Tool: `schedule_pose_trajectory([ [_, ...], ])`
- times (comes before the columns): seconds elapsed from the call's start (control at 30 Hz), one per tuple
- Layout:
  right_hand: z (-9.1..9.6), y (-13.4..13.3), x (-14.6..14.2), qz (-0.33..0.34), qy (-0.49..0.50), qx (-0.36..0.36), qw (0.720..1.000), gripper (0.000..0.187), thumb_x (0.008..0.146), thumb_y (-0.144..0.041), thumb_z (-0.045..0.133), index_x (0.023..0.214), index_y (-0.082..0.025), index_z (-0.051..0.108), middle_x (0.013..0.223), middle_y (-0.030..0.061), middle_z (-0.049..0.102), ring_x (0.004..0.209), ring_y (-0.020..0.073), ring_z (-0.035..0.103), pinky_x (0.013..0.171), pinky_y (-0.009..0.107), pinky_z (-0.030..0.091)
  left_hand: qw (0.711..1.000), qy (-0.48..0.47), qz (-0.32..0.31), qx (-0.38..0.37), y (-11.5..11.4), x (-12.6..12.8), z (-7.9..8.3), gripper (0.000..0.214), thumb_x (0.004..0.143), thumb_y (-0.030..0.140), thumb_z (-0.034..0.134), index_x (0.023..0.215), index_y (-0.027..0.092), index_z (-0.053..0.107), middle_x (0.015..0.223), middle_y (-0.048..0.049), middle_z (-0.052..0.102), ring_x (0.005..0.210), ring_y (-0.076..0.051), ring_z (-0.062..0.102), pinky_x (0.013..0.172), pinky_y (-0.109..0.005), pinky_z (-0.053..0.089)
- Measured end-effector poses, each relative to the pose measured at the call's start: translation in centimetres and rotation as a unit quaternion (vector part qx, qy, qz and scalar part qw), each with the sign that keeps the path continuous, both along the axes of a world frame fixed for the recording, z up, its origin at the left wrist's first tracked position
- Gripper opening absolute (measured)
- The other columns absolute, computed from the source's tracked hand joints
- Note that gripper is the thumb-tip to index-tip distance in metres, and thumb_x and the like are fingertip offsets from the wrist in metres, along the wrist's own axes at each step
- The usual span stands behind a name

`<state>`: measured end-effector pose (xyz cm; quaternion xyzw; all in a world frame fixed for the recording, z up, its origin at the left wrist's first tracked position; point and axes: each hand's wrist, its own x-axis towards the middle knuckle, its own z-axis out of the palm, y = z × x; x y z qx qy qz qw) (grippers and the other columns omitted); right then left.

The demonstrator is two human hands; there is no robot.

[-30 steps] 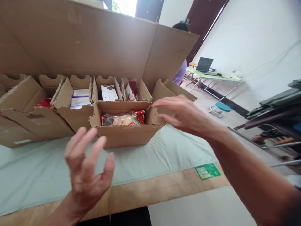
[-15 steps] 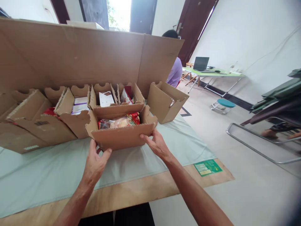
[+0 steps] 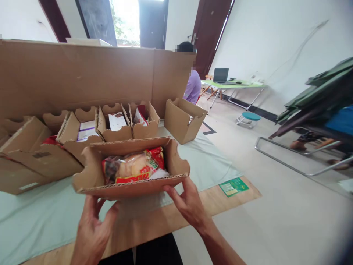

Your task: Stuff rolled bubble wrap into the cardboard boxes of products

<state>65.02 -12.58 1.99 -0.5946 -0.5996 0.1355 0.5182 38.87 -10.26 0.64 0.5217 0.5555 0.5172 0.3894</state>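
Note:
Both my hands hold up a small open cardboard box above the table's front edge. My left hand grips it from below at its left end. My right hand grips its right front corner, fingers curled under. Inside the box lies a red and clear snack packet with pale food showing through.
Several more open cardboard boxes stand in rows on the pale green cloth, some with packets and white cartons. A tall cardboard sheet stands behind them. An empty box sits at the right. A person in purple sits beyond, near a laptop table.
My hands came down from the air, took hold of the front box on the table, and have lifted it toward me off the cloth.

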Motion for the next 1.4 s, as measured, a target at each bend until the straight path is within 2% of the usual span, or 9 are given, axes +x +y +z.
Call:
schedule_pose_trajectory([
  [0.13, -0.9, -2.5, 3.6, -0.153, 0.015, 0.008, 0.988, 0.031, 0.09, -0.05, 0.069, 0.099, -0.021, 0.067, 0.089, 0.0077, 0.074, 0.083, 0.0267, 0.07, 0.072, 0.037, 0.059, 0.988, 0.029, -0.143, 0.055, 3.7, 6.1, 1.1, 0.054, 0.09, 0.042, 0.065, 0.139, 0.023, 0.055, 0.135, -0.0107, 0.066, 0.121, -0.028, 0.065, 0.096, -0.041, 0.059],
  [0.23, -2.3, -5.3, 5.2, -0.237, 0.062, -0.009, 0.969, 0.04, 0.089, -0.053, 0.071, 0.11, -0.02, 0.065, 0.098, 0.0095, 0.074, 0.091, 0.0282, 0.072, 0.078, 0.04, 0.06, 0.956, 0.068, -0.261, 0.12, 8.1, 11.3, 1.0, 0.06, 0.09, 0.032, 0.061, 0.149, 0.023, 0.049, 0.148, -0.0123, 0.06, 0.127, -0.028, 0.062, 0.1, -0.043, 0.056],
  [0.4, -4.4, -6.0, 4.9, -0.199, 0.044, -0.009, 0.979, 0.058, 0.092, -0.047, 0.069, 0.143, -0.025, 0.051, 0.143, 0.0151, 0.058, 0.113, 0.0298, 0.068, 0.088, 0.046, 0.061, 0.94, 0.187, -0.25, 0.135, 13.8, 16.1, -1.9, 0.066, 0.092, 0.032, 0.06, 0.153, 0.015, 0.042, 0.152, -0.0202, 0.055, 0.141, -0.035, 0.051, 0.117, -0.056, 0.04],
  [0.5, -5.5, -4.8, 6.8, -0.204, 0.011, 0.002, 0.979, 0.066, 0.089, -0.048, 0.072, 0.148, -0.029, 0.049, 0.152, 0.0141, 0.052, 0.135, 0.0348, 0.055, 0.097, 0.052, 0.057, 0.933, 0.216, -0.257, 0.13, 13.0, 15.8, -4.8, 0.062, 0.093, 0.034, 0.057, 0.15, 0.012, 0.045, 0.145, -0.0232, 0.06, 0.136, -0.037, 0.055, 0.114, -0.06, 0.042],
  [0.67, -6.7, -1.7, 9.9, -0.162, 0.026, -0.009, 0.986, 0.096, 0.077, -0.055, 0.082, 0.157, -0.028, 0.035, 0.148, 0.0159, 0.055, 0.133, 0.0362, 0.057, 0.098, 0.055, 0.056, 0.912, 0.242, -0.297, 0.147, 10.5, 14.5, -7.4, 0.068, 0.09, 0.036, 0.06, 0.153, 0.016, 0.044, 0.155, -0.02, 0.053, 0.144, -0.035, 0.048, 0.121, -0.06, 0.033],
  [0.83, -6.8, 2.3, 8.7, -0.159, 0.014, -0.001, 0.987, 0.094, 0.081, -0.051, 0.08, 0.158, -0.027, 0.03, 0.145, 0.0158, 0.057, 0.128, 0.0336, 0.06, 0.096, 0.052, 0.057, 0.866, 0.263, -0.393, 0.161, 11.2, 14.5, -7.3, 0.081, 0.089, 0.035, 0.06, 0.162, 0.018, 0.029, 0.167, -0.0175, 0.036, 0.154, -0.035, 0.034, 0.126, -0.065, 0.021],
  [1.03, -6.1, 8.4, 9.8, -0.117, -0.055, 0.007, 0.992, 0.081, 0.085, -0.052, 0.072, 0.152, -0.021, 0.038, 0.14, 0.0177, 0.061, 0.12, 0.0327, 0.064, 0.098, 0.051, 0.055, 0.881, 0.225, -0.386, 0.156, 11.3, 14.3, -7.5, 0.09, 0.084, 0.029, 0.062, 0.165, 0.02, 0.022, 0.165, -0.0178, 0.04, 0.151, -0.035, 0.041, 0.123, -0.063, 0.03],
  [1.23, -5.1, 14.7, 11.6, -0.172, -0.099, -0.016, 0.98, 0.075, 0.085, -0.047, 0.066, 0.147, -0.013, 0.041, 0.123, 0.0181, 0.069, 0.102, 0.0312, 0.068, 0.09, 0.05, 0.055, 0.875, 0.245, -0.392, 0.143, 11.2, 14.6, -7.2, 0.089, 0.081, 0.024, 0.061, 0.163, 0.019, 0.028, 0.168, -0.0176, 0.035, 0.155, -0.035, 0.034, 0.126, -0.065, 0.023],
  [1.4, -5.0, 14.6, 10.3, -0.194, -0.097, 0.008, 0.976, 0.051, 0.088, -0.044, 0.063, 0.128, -0.013, 0.054, 0.102, 0.013, 0.069, 0.089, 0.0278, 0.067, 0.083, 0.045, 0.054, 0.881, 0.253, -0.376, 0.14, 11.3, 14.6, -7.4, 0.084, 0.08, 0.023, 0.061, 0.159, 0.015, 0.035, 0.166, -0.0196, 0.038, 0.154, -0.034, 0.037, 0.126, -0.061, 0.026],
])
